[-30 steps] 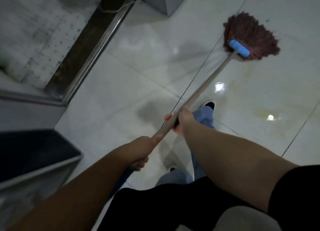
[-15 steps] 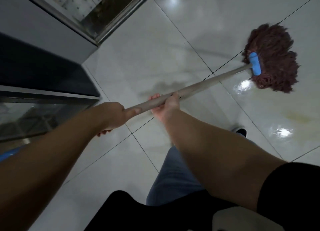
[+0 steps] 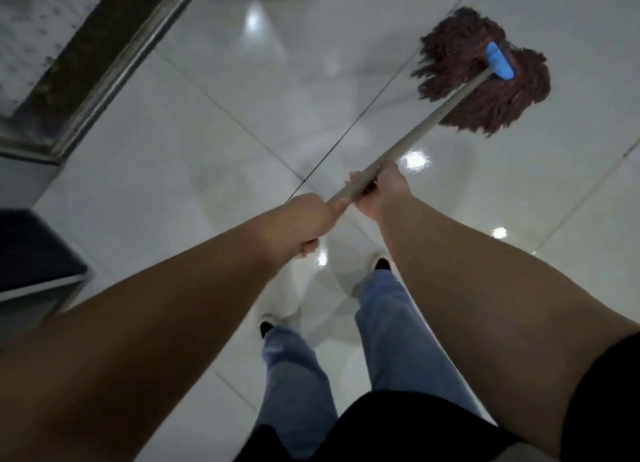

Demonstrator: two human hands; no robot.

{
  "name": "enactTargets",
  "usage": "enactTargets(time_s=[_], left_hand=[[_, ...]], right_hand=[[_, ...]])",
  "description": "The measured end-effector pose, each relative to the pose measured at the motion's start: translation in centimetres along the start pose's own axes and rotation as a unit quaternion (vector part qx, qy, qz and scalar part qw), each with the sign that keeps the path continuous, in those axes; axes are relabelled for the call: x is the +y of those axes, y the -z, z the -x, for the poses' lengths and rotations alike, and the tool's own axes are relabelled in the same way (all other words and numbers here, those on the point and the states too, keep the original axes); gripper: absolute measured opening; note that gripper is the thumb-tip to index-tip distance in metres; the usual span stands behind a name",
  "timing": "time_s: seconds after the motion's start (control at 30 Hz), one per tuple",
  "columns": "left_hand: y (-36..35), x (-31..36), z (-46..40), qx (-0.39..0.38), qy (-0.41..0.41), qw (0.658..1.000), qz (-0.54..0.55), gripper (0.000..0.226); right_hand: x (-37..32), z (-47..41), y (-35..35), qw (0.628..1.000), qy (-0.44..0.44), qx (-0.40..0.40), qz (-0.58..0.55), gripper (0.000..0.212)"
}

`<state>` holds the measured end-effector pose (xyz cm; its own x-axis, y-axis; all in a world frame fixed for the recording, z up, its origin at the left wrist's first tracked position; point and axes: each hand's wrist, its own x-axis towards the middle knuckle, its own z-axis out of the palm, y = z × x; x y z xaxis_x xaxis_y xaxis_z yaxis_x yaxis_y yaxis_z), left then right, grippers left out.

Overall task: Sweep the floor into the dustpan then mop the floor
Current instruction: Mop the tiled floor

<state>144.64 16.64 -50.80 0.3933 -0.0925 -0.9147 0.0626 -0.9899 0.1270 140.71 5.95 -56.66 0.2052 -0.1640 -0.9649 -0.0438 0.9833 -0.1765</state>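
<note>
Both hands' grip unchanged; mop (image 3: 485, 70) head swung back left.

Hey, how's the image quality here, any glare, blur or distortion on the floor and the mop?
Head view: dim overall; bright ceiling-light reflections glare off the glossy tile floor, one beside the right hand. The mop head is fairly sharp, while the dark cabinet and forearms at the left edge look soft. Wide-angle distortion stretches the arms; the left hand casts a faint shadow.

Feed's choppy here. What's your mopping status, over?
Left hand, right hand both grip mop handle. Mop head on tile floor. Nothing blocking.
</note>
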Motion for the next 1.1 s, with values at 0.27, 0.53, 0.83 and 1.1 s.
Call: enactTargets(time_s=[0.27,0.53,0.83,1.1], left_hand=[[-8.0,14.7,0.0,-0.117,-0.001,0.979,0.165,0.048],[-6.7,0.5,2.4,-0.103,0.012,0.985,0.138,0.062],[-6.6,-30.5,12.2,-0.076,0.071,0.989,0.108,0.07],[-8.4,-58.4,22.3,-0.074,0.169,0.979,0.082,0.079]], right_hand=[[-13.3,-2.1,6.7,0.988,0.085,0.061,0.112,0.027],[-6.3,-0.7,7.7,0.976,0.024,0.003,0.219,0.02],[22.3,4.3,8.3,0.989,-0.073,-0.03,0.121,0.032],[52.5,12.9,12.0,0.978,-0.177,0.013,0.107,0.051]])
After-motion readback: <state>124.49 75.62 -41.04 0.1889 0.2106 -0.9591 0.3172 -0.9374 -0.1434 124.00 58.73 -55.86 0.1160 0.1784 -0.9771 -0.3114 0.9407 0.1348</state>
